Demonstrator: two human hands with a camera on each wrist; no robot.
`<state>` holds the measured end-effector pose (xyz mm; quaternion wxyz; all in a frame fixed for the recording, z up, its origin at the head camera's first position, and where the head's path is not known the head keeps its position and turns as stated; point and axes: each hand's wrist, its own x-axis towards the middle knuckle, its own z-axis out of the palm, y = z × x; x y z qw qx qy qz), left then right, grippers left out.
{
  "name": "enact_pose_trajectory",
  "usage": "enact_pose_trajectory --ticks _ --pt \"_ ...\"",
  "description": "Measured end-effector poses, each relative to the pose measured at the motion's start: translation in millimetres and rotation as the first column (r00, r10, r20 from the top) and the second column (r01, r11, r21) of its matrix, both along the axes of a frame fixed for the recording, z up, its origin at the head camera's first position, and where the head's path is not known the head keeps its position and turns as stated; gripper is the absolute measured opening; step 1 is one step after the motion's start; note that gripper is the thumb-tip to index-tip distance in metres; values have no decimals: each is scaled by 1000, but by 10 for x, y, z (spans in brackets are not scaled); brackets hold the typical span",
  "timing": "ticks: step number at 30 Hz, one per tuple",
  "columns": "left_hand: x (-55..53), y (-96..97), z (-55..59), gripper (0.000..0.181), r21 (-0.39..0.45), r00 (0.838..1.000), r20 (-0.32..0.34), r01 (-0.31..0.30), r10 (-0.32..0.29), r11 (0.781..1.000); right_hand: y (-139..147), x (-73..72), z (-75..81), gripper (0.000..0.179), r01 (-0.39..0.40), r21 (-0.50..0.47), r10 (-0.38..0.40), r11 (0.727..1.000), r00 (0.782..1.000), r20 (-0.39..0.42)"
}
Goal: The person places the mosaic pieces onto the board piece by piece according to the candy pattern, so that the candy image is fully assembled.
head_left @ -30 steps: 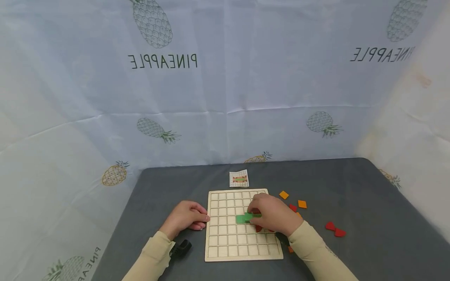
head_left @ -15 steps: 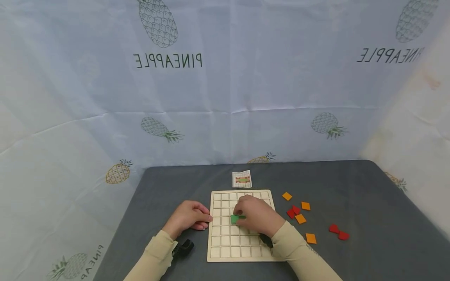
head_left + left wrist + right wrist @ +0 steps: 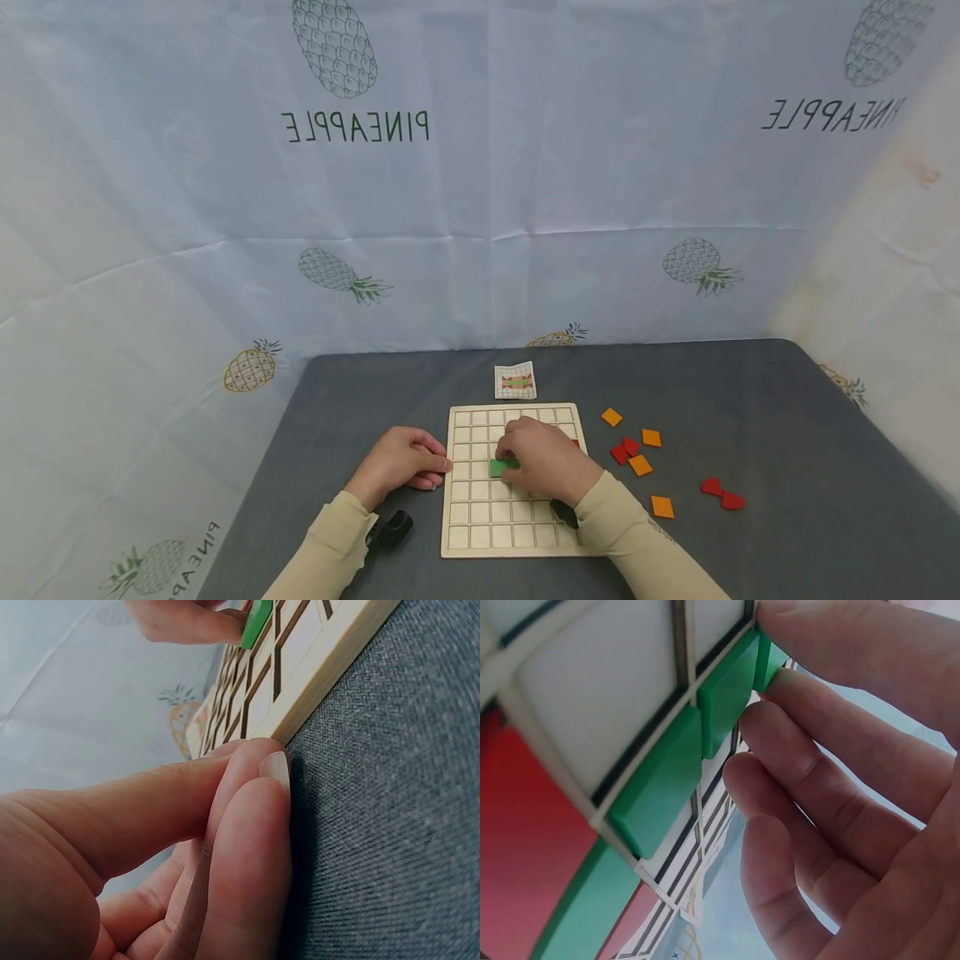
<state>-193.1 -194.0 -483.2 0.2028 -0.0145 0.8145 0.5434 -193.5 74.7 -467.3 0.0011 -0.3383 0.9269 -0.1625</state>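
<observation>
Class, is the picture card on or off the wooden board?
Off: the card lies on the grey table, with table visible between it and the board.

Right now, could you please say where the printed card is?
In the head view, the card lies centred just past the far edge of the board.

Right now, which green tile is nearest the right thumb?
The green tile the right hand pinches, highest in the right wrist view; the others lie lower.

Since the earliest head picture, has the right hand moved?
Yes, the right hand has moved left across the pale wooden grid board, nearer its left edge.
</observation>
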Motion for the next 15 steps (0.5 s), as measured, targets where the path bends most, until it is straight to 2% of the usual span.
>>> enact_pose_trajectory --ticks 15 --pt "-1 27 16 31 -12 1000 15 -13 13 1000 -39 18 11 11 17 21 -16 1000 1000 -12"
